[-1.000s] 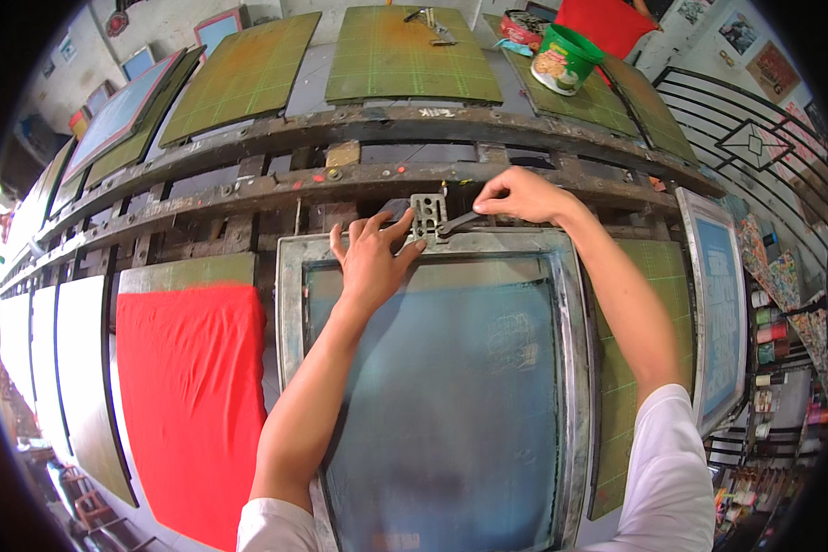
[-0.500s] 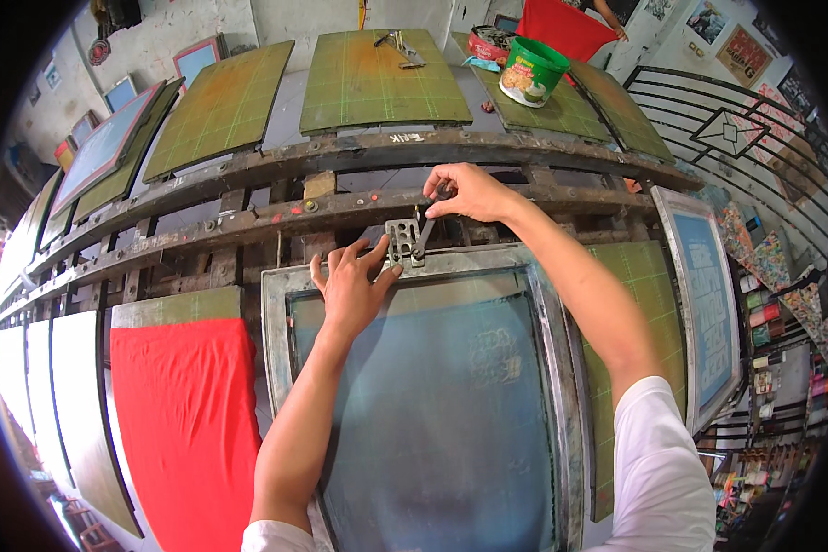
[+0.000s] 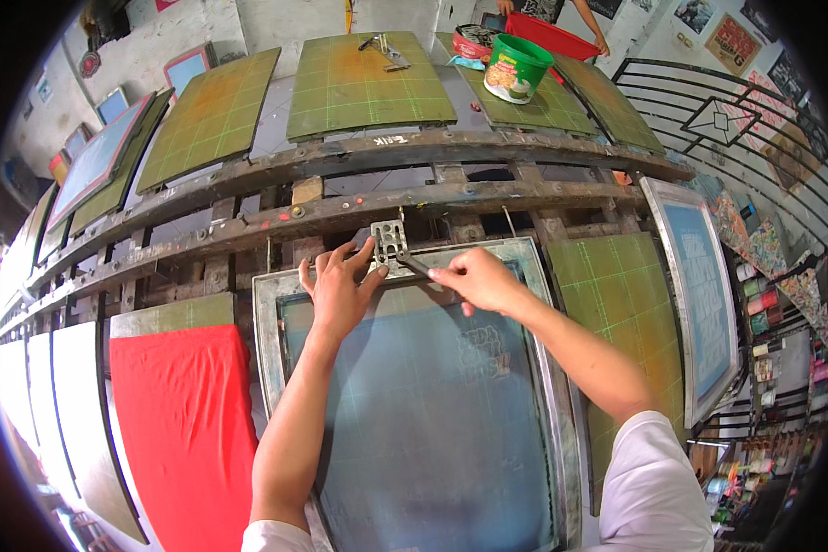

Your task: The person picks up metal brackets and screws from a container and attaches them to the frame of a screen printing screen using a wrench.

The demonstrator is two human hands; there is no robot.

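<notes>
A framed printing screen (image 3: 269, 354) with a blue-grey mesh lies in front of me. A metal bracket (image 3: 392, 241) with holes sits at its far edge. My left hand (image 3: 340, 293) rests on the frame's far edge with fingers spread, thumb and fingertips beside the bracket; a dark part behind them is partly hidden. Between its fingers my right hand (image 3: 480, 281) pinches the end of a dark wrench (image 3: 416, 266), closed on it. The wrench's other end meets the bracket's lower right side and slants down to the right over the frame.
Dark metal rails (image 3: 340, 210) run across behind the screen. A red cloth (image 3: 184, 432) covers a board at left. Another framed screen (image 3: 695, 294) leans at right. A green bucket (image 3: 517, 72) and tools (image 3: 385, 51) stand on far boards. Another person's hand (image 3: 602, 44) holds red cloth.
My right hand has swung the wrench's free end from above the bracket down toward me, over the frame. The left hand stays beside the bracket. The other person's red cloth has shifted.
</notes>
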